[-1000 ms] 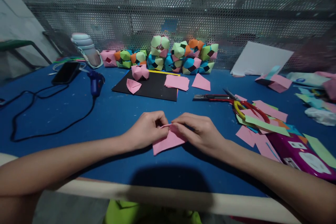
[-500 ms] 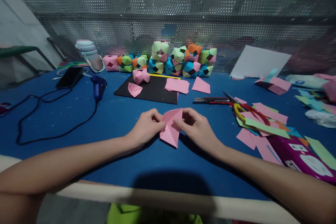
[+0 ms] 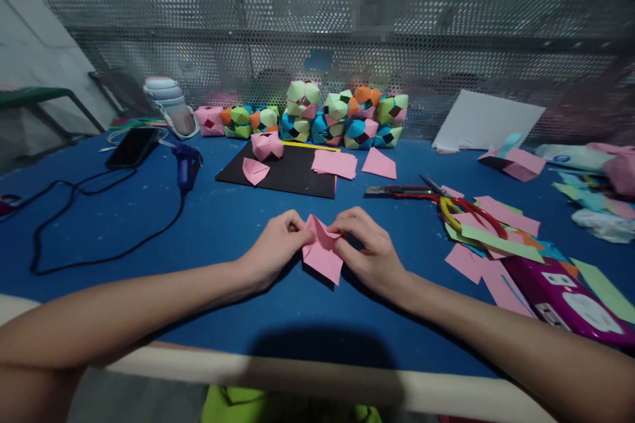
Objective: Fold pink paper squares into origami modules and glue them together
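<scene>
A creased piece of pink paper (image 3: 322, 259) is held just above the blue table, near its middle. My left hand (image 3: 280, 241) pinches its left edge between thumb and fingers. At the right edge, my right hand (image 3: 370, 244) is closed on the paper, its fingers on the upper corner, which is bent inward. Beyond my hands lies a black sheet (image 3: 292, 178). On it rest a folded pink piece (image 3: 255, 172), a pink folded paper shape (image 3: 268, 145) and a stack of pink paper pieces (image 3: 335, 163).
Colourful folded paper blocks (image 3: 342, 115) stand along the mesh wall. Scissors (image 3: 451, 211) and a utility knife (image 3: 397, 192) lie at right among paper scraps, beside a purple packet (image 3: 565, 297). A blue glue gun (image 3: 186, 165), phone (image 3: 131, 147) and bottle (image 3: 171, 106) are at left.
The paper's upper right corner, upright before, is now bent down and inward. My right fingers have shifted over that corner; my left hand keeps its pinch.
</scene>
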Available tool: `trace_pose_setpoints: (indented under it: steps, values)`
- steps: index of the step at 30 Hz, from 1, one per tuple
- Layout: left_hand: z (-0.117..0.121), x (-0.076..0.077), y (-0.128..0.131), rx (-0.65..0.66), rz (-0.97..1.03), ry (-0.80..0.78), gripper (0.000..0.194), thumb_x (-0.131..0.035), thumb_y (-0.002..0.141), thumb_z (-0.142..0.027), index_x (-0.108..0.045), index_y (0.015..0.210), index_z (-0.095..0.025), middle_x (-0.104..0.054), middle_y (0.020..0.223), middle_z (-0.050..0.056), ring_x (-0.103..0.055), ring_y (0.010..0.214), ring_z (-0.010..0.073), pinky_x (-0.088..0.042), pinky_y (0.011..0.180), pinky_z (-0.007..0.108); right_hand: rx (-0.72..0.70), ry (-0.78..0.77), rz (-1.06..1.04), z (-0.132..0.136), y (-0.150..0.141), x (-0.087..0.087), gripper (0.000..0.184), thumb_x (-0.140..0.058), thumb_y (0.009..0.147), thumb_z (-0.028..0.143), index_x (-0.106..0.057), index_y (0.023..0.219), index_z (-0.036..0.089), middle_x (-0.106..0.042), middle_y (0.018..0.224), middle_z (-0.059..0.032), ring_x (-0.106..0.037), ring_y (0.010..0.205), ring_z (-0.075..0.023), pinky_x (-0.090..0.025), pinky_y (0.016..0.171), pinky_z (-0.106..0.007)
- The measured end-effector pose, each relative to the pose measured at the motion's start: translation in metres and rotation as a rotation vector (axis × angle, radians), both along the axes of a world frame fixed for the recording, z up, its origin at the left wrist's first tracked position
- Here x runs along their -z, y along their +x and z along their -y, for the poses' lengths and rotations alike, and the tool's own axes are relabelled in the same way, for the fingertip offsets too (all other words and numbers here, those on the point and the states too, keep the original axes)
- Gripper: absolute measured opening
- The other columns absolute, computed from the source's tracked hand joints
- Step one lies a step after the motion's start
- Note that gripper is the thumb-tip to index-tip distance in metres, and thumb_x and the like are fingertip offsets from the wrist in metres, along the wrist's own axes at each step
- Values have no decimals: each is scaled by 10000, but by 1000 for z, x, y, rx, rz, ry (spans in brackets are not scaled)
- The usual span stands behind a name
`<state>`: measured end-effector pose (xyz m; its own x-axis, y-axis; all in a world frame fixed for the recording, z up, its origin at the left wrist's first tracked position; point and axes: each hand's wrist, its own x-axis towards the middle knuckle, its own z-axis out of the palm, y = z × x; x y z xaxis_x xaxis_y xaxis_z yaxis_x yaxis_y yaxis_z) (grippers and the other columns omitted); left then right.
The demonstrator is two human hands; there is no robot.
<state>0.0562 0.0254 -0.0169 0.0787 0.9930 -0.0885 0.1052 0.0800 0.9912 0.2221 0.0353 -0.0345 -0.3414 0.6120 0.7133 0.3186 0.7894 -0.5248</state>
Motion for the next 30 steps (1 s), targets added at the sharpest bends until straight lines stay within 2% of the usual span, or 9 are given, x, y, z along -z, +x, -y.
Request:
trace_pose_setpoints:
  steps: [5,8,10,15,21,24,27,30]
  values:
    - [1,0,-1,3,-48,34,178,-583,668,-220,-424,609,-166,-445,587,-57,-402,552,77,-312,527,212,-5,-4,4,1,0,1,231,-447,790,54,-605,885,193,-567,840,-52,-556,783,-148,-459,673,-301]
    - [3,-1,-1,8,-98,50,174,-577,669,-226,-423,610,-173,-453,577,-62,-423,548,83,-315,530,218,7,-47,3,2,-1,-1,134,-493,817,131,-606,855,192,-581,798,-41,-554,742,-147,-459,655,-298]
    - [4,-2,0,10,-130,43,171,-569,665,-214,-415,601,-179,-454,557,-67,-431,534,86,-309,523,221,27,-116,-9,2,-1,-3,80,-531,826,195,-606,797,187,-586,737,-25,-542,685,-137,-452,633,-286]
    - [5,0,1,13,-165,60,137,-555,643,-165,-428,592,-178,-472,561,-62,-439,547,89,-316,531,224,139,-406,-97,-2,0,-6,228,-541,836,322,-624,685,173,-589,639,-4,-529,605,-125,-435,576,-256]
    - [4,1,2,-71,-129,89,164,-566,658,-184,-417,591,-175,-443,586,-60,-410,565,86,-326,546,228,102,-480,-175,-2,-1,-4,185,-597,793,332,-622,865,164,-638,778,-26,-556,661,-131,-458,599,-261]
    - [4,0,3,-73,-102,86,157,-567,642,-160,-419,593,-173,-439,587,-62,-404,570,85,-325,551,226,134,-439,-160,-2,-3,-3,117,-595,789,285,-590,784,168,-608,724,-14,-542,642,-127,-452,590,-263]
    - [4,1,4,-61,-89,74,158,-571,636,-156,-418,599,-172,-426,584,-67,-386,560,81,-307,542,225,134,-300,-141,-2,-3,-3,49,-559,800,195,-560,753,182,-574,729,-8,-537,666,-125,-445,606,-263]
    - [4,4,3,-55,-72,56,151,-574,647,-176,-426,619,-169,-421,594,-67,-376,562,80,-298,544,226,86,-144,-115,-2,-2,-3,98,-519,796,101,-548,772,191,-552,754,-10,-532,710,-129,-440,636,-270]
